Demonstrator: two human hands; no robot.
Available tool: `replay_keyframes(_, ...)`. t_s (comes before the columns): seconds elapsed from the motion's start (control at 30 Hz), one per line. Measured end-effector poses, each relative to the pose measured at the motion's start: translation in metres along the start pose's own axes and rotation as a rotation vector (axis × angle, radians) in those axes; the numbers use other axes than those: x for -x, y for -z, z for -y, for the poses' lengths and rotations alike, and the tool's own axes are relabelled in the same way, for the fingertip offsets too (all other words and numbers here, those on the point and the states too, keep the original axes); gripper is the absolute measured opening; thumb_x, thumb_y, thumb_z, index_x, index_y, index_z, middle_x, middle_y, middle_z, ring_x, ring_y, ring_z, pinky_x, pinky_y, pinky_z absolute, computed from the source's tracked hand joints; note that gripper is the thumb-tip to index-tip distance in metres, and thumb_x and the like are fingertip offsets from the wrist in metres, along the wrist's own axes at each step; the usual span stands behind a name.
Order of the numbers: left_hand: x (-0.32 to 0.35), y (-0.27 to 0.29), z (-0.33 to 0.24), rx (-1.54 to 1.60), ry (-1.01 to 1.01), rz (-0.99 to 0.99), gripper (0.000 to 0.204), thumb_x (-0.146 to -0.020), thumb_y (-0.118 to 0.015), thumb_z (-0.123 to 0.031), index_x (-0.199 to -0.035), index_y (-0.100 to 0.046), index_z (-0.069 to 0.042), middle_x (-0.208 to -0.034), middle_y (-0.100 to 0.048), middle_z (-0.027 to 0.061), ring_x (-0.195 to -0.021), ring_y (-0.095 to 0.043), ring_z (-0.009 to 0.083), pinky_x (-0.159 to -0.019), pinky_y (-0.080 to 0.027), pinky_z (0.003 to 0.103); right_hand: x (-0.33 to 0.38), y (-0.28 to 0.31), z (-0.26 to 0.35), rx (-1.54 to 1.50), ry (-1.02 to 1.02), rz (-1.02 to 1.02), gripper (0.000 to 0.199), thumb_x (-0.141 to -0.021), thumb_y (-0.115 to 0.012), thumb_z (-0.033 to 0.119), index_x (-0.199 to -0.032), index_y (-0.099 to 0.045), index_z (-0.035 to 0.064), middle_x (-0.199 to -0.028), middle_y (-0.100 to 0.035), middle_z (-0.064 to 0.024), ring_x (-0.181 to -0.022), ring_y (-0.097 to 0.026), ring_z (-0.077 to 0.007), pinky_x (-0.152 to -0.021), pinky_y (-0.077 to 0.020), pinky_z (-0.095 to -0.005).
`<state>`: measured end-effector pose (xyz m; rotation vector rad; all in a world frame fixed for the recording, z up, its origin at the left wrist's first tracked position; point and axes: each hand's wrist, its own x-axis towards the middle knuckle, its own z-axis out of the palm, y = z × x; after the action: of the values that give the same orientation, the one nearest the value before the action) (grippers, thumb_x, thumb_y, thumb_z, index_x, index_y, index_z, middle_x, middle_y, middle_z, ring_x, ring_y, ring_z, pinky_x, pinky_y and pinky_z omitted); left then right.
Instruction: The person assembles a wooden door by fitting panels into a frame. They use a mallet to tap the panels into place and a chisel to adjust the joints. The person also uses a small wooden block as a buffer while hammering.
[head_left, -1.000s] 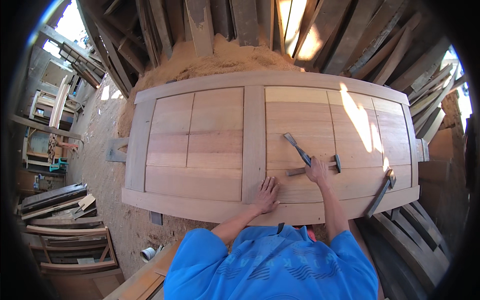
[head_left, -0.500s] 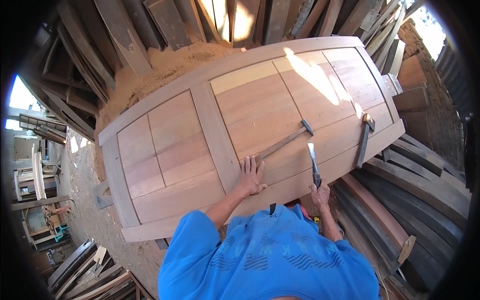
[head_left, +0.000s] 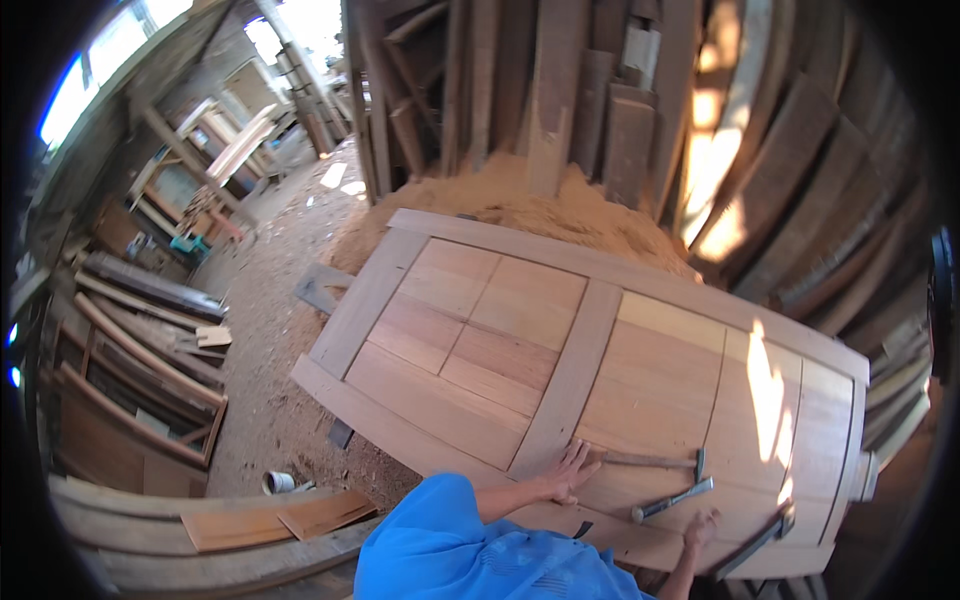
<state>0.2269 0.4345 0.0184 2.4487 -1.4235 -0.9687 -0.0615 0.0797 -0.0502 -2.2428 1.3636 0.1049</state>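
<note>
A panelled wooden door lies flat in front of me. My left hand rests on it with fingers spread, beside the handle end of a hammer. Just nearer than that hammer, a chisel lies on the wood. My right hand is by the chisel, apart from it and holding nothing; its fingers look loosely spread, slightly blurred. To the right of this hand, a second hammer lies across the door's near edge.
Sawdust is heaped behind the door, below upright planks. Boards and frames are stacked on the left, near a small white can. Thin brown panels lie on timber at the lower left. Sunlight patches cross the door.
My right hand has let go of the chisel, which now lies on the door. The view has swung left, showing more of the yard. My left hand stays on the door.
</note>
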Motion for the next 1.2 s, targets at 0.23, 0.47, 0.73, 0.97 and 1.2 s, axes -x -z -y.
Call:
replay_keyframes(0.23,0.005,-0.050,-0.035,0.051,0.358,-0.074,0.107,-0.083,-0.077,-0.041,-0.159,-0.018,0.008,-0.162,-0.014,0.0402,-0.150,-0.019,0.0552,-0.122,-0.026,0.059,-0.085,0.083,-0.079,0.272,-0.473,-0.321,0.046,-0.098,-0.059,0.036,-0.123,-0.066,-0.0014,-0.149,-0.048,-0.0281,-0.130,-0.056,-0.0426,-0.106,-0.0481,-0.0526)
replay_keyframes(0.47,-0.007,-0.096,-0.109,1.519,1.063,-0.471,0.086,-0.099,-0.057,-0.049,-0.155,-0.028,0.009,-0.152,-0.046,0.0283,-0.142,-0.046,0.0389,-0.114,-0.040,0.047,-0.152,0.144,-0.144,0.463,-0.597,0.196,0.064,-0.092,-0.066,0.043,-0.132,-0.060,-0.0063,-0.143,-0.052,-0.0329,-0.128,-0.056,-0.0519,-0.107,-0.0483,-0.0551)
replay_keyframes(0.73,-0.039,-0.048,-0.086,2.433,1.198,-0.619,0.100,-0.098,-0.044,-0.064,-0.165,0.008,-0.012,-0.172,0.018,0.0150,-0.157,0.014,0.0413,-0.127,0.000,0.051,-0.183,0.101,-0.226,-0.263,-0.330,-0.391,0.060,-0.082,-0.062,0.024,-0.133,-0.058,-0.0054,-0.115,-0.069,-0.0231,-0.098,-0.070,-0.0344,-0.084,-0.0571,-0.0428)
replay_keyframes(0.97,-0.021,-0.008,-0.101,2.456,1.482,-0.599,0.097,-0.098,-0.041,-0.067,-0.165,0.001,-0.010,-0.172,0.004,0.0187,-0.157,0.001,0.0439,-0.125,-0.008,0.055,-0.169,0.193,0.071,-0.392,-0.078,-0.095,0.039,-0.081,-0.064,0.020,-0.112,-0.056,-0.0037,-0.090,-0.059,-0.0117,-0.080,-0.056,-0.0232,-0.072,-0.0487,-0.0416)
replay_keyframes(1.2,-0.057,0.006,-0.058,1.252,0.665,-0.234,0.060,-0.104,-0.050,-0.037,-0.149,-0.038,0.001,-0.151,-0.040,0.0277,-0.127,-0.049,0.0430,-0.107,-0.042,0.056,-0.294,0.167,0.280,-0.167,0.441,0.035,0.039,-0.080,-0.064,0.015,-0.113,-0.057,-0.0036,-0.099,-0.067,-0.0304,-0.093,-0.064,-0.0485,-0.081,-0.0499,-0.0535)
